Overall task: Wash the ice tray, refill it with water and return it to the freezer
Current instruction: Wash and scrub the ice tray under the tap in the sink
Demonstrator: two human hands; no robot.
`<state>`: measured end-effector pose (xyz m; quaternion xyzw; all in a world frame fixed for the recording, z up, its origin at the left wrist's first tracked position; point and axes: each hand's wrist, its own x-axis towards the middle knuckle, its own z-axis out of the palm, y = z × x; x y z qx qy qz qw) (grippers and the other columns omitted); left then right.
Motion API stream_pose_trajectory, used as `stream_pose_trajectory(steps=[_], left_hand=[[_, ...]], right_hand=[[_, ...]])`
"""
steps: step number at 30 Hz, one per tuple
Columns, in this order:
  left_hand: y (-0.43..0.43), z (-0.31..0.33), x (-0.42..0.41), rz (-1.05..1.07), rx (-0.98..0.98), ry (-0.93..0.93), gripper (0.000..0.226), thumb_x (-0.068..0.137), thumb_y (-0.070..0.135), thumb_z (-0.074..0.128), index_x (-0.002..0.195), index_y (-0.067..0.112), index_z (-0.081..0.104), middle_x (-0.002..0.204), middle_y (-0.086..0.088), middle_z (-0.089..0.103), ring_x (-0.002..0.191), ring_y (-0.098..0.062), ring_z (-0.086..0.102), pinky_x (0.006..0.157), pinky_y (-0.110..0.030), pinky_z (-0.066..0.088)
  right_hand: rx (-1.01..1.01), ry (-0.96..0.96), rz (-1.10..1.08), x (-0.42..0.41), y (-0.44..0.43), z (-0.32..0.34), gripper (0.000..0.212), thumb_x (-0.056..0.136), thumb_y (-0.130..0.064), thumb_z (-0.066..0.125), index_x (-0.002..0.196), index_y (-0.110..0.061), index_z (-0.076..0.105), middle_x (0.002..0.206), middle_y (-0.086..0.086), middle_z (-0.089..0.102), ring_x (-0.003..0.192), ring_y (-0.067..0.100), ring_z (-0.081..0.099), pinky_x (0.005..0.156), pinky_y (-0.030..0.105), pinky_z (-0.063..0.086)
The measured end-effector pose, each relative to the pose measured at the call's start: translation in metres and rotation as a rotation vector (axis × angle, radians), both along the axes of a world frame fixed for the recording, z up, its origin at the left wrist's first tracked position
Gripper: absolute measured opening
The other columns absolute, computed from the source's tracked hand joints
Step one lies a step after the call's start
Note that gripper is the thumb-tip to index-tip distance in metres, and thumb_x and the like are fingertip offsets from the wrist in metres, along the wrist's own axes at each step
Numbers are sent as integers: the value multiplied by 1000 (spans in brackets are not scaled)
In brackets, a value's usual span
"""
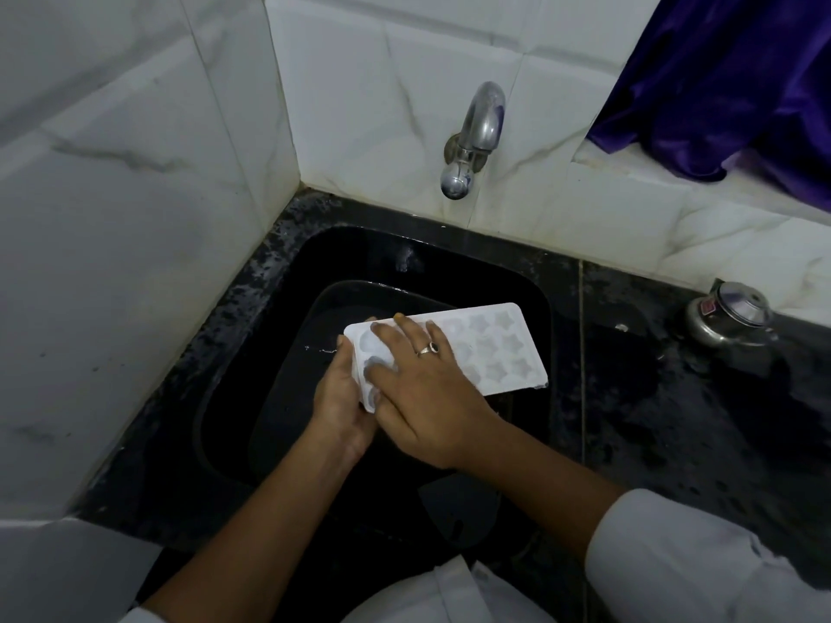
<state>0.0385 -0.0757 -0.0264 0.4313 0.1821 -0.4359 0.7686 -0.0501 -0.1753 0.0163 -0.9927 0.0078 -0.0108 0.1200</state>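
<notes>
Our left hand (344, 400) grips the ice tray (494, 348) by its left end above the black sink (288, 272); our right hand (427, 397) lies flat across it, fingers straight. Beyond, the tap (479, 128) juts from the wall (382, 83); a steel pot (728, 317) stands well right.

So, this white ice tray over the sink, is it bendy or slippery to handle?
Probably fairly stiff and light: the left hand grips one end and the ice tray juts over the sink without sagging. Possibly slippery, since the counter nearby looks wet.
</notes>
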Motion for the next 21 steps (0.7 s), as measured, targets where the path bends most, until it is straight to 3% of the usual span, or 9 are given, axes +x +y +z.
stream_pose_trajectory(steps=[2, 6, 10, 14, 18, 21], left_hand=[[1, -2, 2, 2, -8, 15, 69, 105, 61, 41, 137, 3, 62, 129, -22, 71, 119, -37, 70, 106, -50, 53], [2, -2, 3, -14, -24, -2, 68, 106, 61, 38, 138, 5, 62, 131, -21, 71, 120, -37, 69, 86, -44, 64], [5, -9, 8, 10, -31, -3, 71, 102, 64, 47, 139, 5, 62, 136, -22, 67, 123, -39, 67, 106, -55, 52], [6, -8, 6, -7, -16, -40, 67, 105, 62, 40, 135, 6, 63, 127, -16, 72, 113, -32, 72, 87, -44, 62], [11, -14, 16, 36, 0, -99, 73, 102, 66, 42, 144, 8, 60, 140, -23, 64, 129, -45, 62, 101, -59, 54], [8, -13, 12, 10, -25, -90, 70, 104, 63, 39, 143, 9, 60, 138, -22, 66, 128, -44, 62, 98, -57, 55]], right_hand=[[-9, 3, 14, -2, -3, -1, 45, 98, -39, 35, 127, -22, 64, 165, 13, 31, 156, 37, 15, 126, 60, 8], [23, -6, -28, 4, -12, 3, 44, 95, -41, 34, 119, -32, 70, 164, 10, 33, 155, 37, 20, 123, 63, 12], [24, 12, 1, -6, -10, -2, 51, 98, -41, 32, 139, -29, 61, 165, 14, 31, 157, 38, 15, 126, 62, 8], [96, -17, -12, -9, -15, 6, 46, 98, -37, 35, 132, -26, 65, 166, 12, 30, 157, 35, 15, 127, 58, 9], [101, -25, -84, -19, -27, 5, 48, 97, -38, 33, 131, -24, 64, 165, 14, 32, 156, 37, 17, 125, 60, 11], [75, -8, -75, -11, -30, 4, 47, 96, -39, 32, 124, -28, 67, 165, 13, 33, 156, 37, 18, 125, 62, 10]])
